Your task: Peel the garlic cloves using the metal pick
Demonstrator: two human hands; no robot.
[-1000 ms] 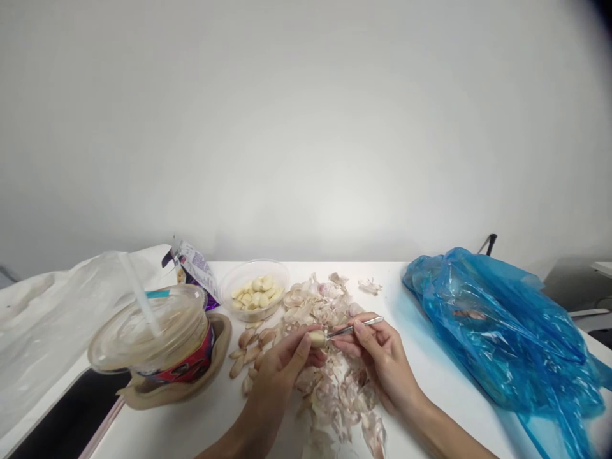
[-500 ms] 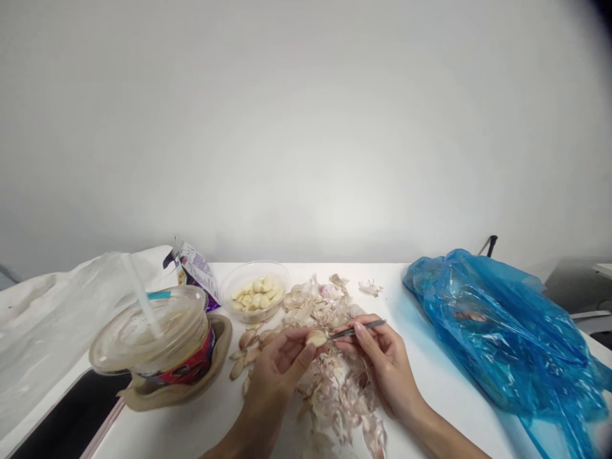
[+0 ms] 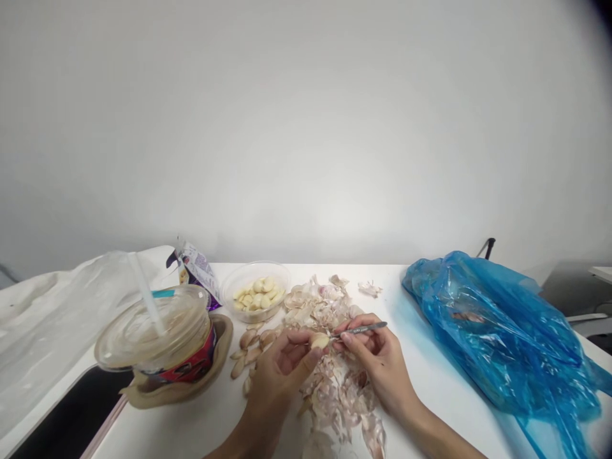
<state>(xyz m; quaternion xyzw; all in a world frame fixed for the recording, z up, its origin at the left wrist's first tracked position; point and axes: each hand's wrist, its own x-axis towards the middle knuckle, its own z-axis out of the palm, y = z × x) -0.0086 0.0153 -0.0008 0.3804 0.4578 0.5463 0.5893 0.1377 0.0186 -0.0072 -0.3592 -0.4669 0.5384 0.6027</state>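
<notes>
My left hand (image 3: 289, 363) pinches a pale garlic clove (image 3: 320, 342) between thumb and fingers, above a heap of papery skins. In my right hand (image 3: 377, 357) is a slim grey metal tool (image 3: 366, 328) with small markings on its handle. Its tip meets the right side of the clove, and my fingers partly hide it; whether it is a blade I cannot tell. Loose garlic skins (image 3: 342, 395) spread under and between both hands. Several unpeeled cloves (image 3: 248, 347) lie left of my left hand. Behind them, a clear plastic bowl (image 3: 229, 274) holds several peeled cloves (image 3: 261, 294).
At left stand a lidded drink cup (image 3: 186, 366) with a straw, in a brown holder (image 3: 224, 344), and a purple snack packet (image 3: 198, 274). A dark phone-like slab (image 3: 76, 414) lies nearer. Clear plastic (image 3: 71, 319) covers the far left. A blue plastic bag (image 3: 502, 331) fills the right.
My right fingers have shifted on the metal tool, and its handle has turned so that the markings show. The clove has moved slightly right and is tilted differently in my left fingers.
</notes>
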